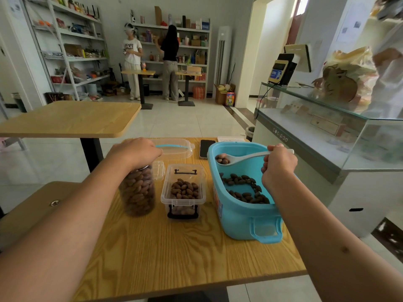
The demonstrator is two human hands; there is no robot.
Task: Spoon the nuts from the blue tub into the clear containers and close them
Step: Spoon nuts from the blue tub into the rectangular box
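Observation:
The blue tub (239, 223) stands on the right of the wooden table, with brown nuts (244, 188) scattered over its bottom. My right hand (278, 166) grips the handle of a white spoon (237, 159), whose bowl holds a few nuts above the tub's far left corner. My left hand (136, 151) rests closed over the top of a tall clear jar (137, 190) that is nearly full of nuts. Between jar and tub sits a small clear box (183, 192), without a lid and partly filled with nuts.
A clear lid with a blue strip (174, 147) lies behind the jar, with a smaller clear lid (158, 170) beside it. A phone (206, 149) lies behind the tub. Another table (65, 118) stands to the left, a glass counter (327, 127) to the right. Two people stand by far shelves.

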